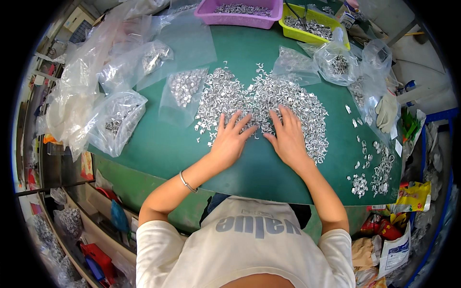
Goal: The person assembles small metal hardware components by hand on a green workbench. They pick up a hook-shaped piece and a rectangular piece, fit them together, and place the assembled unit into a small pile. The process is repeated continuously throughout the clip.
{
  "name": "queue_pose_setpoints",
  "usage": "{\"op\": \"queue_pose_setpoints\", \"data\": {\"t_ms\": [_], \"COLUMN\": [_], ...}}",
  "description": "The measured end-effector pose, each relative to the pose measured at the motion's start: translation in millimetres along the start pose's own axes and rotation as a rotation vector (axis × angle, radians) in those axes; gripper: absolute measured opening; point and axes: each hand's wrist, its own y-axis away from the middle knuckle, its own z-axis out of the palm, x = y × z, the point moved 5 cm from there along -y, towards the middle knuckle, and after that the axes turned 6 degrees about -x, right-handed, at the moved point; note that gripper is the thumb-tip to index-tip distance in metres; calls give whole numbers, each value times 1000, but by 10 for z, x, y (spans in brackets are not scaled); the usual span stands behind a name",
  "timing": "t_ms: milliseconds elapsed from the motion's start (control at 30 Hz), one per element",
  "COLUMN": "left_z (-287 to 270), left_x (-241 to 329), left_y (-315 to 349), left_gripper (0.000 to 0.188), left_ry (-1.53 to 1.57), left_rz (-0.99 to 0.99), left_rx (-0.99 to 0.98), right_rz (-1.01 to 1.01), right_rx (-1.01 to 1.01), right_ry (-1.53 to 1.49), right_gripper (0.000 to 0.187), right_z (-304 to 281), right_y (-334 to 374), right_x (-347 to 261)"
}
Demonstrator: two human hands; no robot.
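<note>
A wide heap of small silver metal parts (269, 98) is spread over the middle of the green table (158, 144). My left hand (229, 139) lies flat on the heap's near edge, fingers spread, holding nothing. My right hand (288, 137) rests beside it, also flat with fingers apart on the parts. A thin bracelet (186, 182) sits on my left wrist. A few loose parts lie scattered just left of my left hand.
Clear plastic bags of parts (117, 120) lie on the left, one flat bag (185, 89) by the heap. A purple tray (240, 12) and a yellow-green tray (309, 26) stand at the back. More bags (336, 62), a glove (386, 113) and small part piles (370, 177) sit right.
</note>
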Motion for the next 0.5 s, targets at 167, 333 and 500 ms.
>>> {"op": "queue_pose_setpoints", "data": {"t_ms": [167,333,500], "left_z": [-93,-178,-72], "left_x": [-133,-33,230], "left_y": [50,46,-196], "left_gripper": [38,35,32], "left_ry": [11,158,214], "left_rz": [-141,-68,77], "left_rx": [108,236,200], "right_rz": [-157,-142,83], "right_rx": [-243,-16,254], "right_ry": [-54,-445,-315], "right_gripper": [51,18,16], "right_z": [-116,-326,-413], "right_y": [344,524,338], "right_x": [-254,-116,196]}}
